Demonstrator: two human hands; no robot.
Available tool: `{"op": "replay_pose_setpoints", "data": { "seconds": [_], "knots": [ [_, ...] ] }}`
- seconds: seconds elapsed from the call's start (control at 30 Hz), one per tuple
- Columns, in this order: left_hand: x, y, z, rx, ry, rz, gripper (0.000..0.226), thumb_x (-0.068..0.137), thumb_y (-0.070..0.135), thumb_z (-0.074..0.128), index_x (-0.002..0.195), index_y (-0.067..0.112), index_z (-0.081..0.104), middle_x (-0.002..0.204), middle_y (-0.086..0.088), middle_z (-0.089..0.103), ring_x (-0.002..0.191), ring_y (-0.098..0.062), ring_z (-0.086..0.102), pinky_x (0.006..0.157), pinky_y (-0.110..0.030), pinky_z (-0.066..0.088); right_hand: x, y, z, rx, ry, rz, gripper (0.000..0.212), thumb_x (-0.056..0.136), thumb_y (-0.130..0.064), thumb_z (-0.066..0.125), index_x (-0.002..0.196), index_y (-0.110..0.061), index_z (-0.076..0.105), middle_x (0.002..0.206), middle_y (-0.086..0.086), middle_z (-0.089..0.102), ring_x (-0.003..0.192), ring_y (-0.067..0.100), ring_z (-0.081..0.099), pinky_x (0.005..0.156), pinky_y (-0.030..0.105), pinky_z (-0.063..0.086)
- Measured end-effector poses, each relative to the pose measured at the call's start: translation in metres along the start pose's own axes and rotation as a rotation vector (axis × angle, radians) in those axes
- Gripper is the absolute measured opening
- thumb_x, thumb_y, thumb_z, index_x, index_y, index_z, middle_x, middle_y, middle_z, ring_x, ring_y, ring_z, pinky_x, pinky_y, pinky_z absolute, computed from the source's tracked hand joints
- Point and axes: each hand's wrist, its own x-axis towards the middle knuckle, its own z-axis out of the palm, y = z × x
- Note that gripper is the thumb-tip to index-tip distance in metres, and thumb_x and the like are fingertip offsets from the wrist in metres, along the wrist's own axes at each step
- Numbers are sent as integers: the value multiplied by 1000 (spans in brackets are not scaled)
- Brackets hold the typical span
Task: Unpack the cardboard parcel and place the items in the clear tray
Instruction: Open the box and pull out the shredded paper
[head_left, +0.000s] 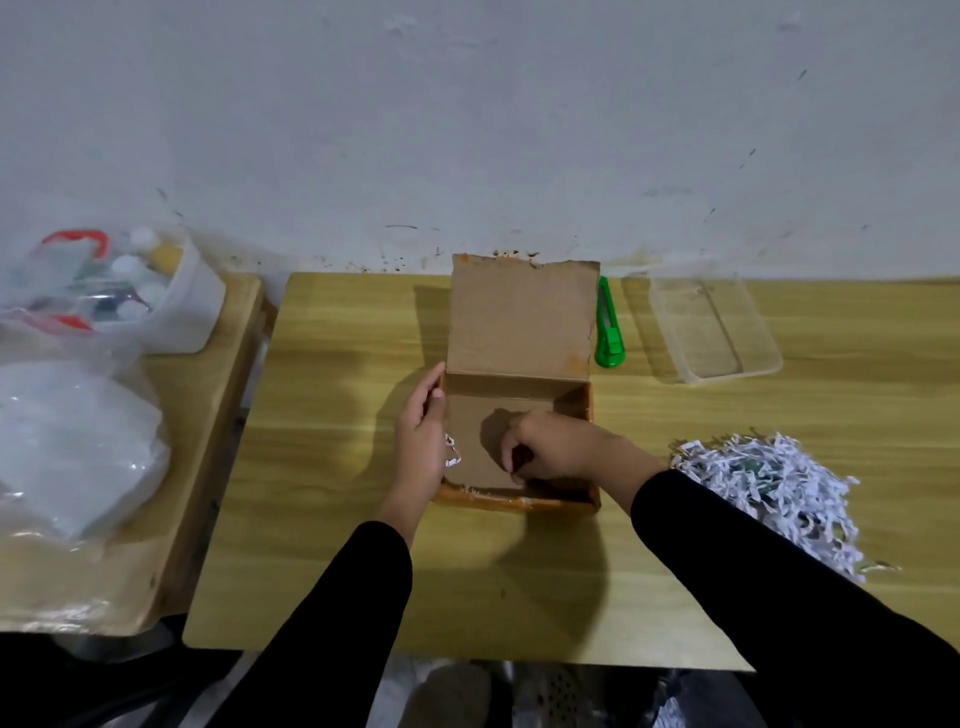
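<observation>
So the cardboard parcel (519, 395) sits open in the middle of the wooden table (322, 519), plain brown corrugated stuff with a ragged-edged lid flap standing up on the far side of both hands. The left hand (421, 441) is wrapped over the parcel's left wall, thumb inside, fingers outside, gripping it. The right hand (550, 447) is down inside the box with fingers curled into a loose pinch near the front wall; whether it actually has anything between them I can't tell, it's too dark in there.

Just right of the right wrist there's a fluffy heap of white shredded paper (769, 483), with something dark green half buried in it that I can't make out. Further out past that hand sits the clear tray (717, 332), thin see-through plastic, rectangular, looks empty. Between tray and lid flap lies a bright green box cutter (608, 332). Both black sleeves are cut off at the bottom edge.
</observation>
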Motion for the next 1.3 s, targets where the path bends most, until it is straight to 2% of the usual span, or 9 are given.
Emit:
{"op": "replay_pose_setpoints", "data": {
  "seconds": [0.1, 0.23, 0.4, 0.57, 0.77, 1.0, 1.17, 1.23, 1.3],
  "knots": [
    [0, 0, -1, -59, -7, -31, 33, 99, 11, 41, 125, 24, 56, 120, 10, 59, 117, -7, 51, 100, -24, 38, 12, -7, 10, 170, 116, -8, 16, 74, -9, 73, 88, -10, 67, 92, 0, 59, 87, 14, 55, 82, 31, 47],
    [1, 0, -2, -99, -16, -42, 35, 98, 9, 41, 127, 21, 55, 135, 2, 52, 121, -6, 48, 97, -20, 39, 27, -15, 22, 317, 251, -33, 29, 68, -8, 78, 91, -6, 62, 93, 10, 62, 80, 18, 57, 76, 33, 51],
    [1, 0, -1, -187, -8, -58, 34, 97, 6, 42, 126, 19, 56, 126, 2, 57, 114, -6, 54, 83, -13, 46, 41, -23, 28, 378, 373, -35, 42, 61, -6, 82, 97, -3, 60, 92, 14, 61, 77, 20, 55, 72, 31, 48],
    [6, 1, 0, -202, 2, -56, 35, 97, 5, 40, 129, 11, 53, 120, 6, 56, 95, 12, 55, 71, -4, 47, 54, -27, 39, 414, 497, -25, 19, 67, 3, 72, 84, -2, 66, 85, 12, 60, 74, 18, 54, 67, 25, 43],
    [7, 1, 0, -208, 18, -75, 34, 97, 7, 42, 127, 16, 55, 129, 2, 54, 111, -4, 51, 77, -9, 47, 54, -29, 39, 404, 518, -18, 12, 71, 4, 67, 81, -2, 71, 92, 13, 68, 81, 26, 64, 76, 36, 52],
    [8, 2, -4, -169, -3, -106, 34, 96, 6, 43, 125, 19, 57, 136, -2, 51, 125, -12, 45, 93, -19, 41, 46, -37, 32, 368, 487, -25, 16, 75, 4, 64, 87, -2, 73, 98, 13, 70, 88, 24, 64, 83, 34, 51],
    [11, 9, -8, -65, 13, -147, 29, 93, 6, 49, 115, 19, 62, 124, -8, 62, 113, -21, 58, 93, -33, 49, 28, -39, 20, 368, 631, 98, 20, 76, 5, 64, 91, -4, 73, 102, 13, 70, 95, 24, 63, 88, 22, 45],
    [11, 16, -5, 87, 114, -115, 23, 90, 7, 53, 107, 18, 65, 116, -9, 64, 105, -25, 61, 90, -39, 51, 15, -32, 13, 372, 725, 129, 17, 72, 5, 64, 82, -4, 74, 93, 15, 70, 88, 27, 64, 81, 25, 49],
    [9, 27, 3, 224, 262, -16, 20, 87, 2, 54, 99, 14, 66, 111, -9, 61, 96, -28, 60, 83, -38, 49, -3, -22, 6, 422, 808, 151, 15, 71, 5, 64, 73, -6, 74, 84, 14, 71, 77, 23, 65, 70, 14, 43]
  ]
}}
